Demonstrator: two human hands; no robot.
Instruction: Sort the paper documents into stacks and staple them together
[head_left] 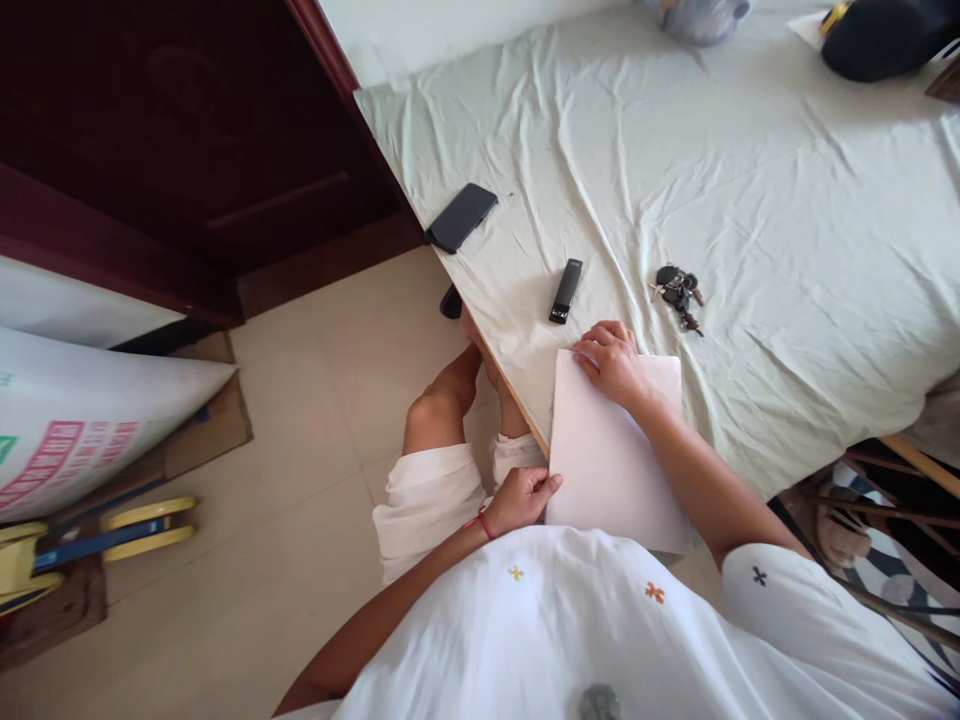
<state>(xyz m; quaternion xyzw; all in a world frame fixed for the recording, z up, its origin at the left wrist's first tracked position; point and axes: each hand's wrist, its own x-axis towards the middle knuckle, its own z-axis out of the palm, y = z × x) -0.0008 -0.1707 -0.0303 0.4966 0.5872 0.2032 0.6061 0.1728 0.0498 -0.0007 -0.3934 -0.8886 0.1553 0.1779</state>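
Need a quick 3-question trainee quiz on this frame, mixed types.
1. True or false: the right hand rests on the far end of the white sheet.
2. Which lies nearest the keys? A) phone B) black stick-shaped device C) dark bag
3. Fill in: the left hand grips the sheet's near ___ edge.

Key: 1 true; 2 B; 3 left.
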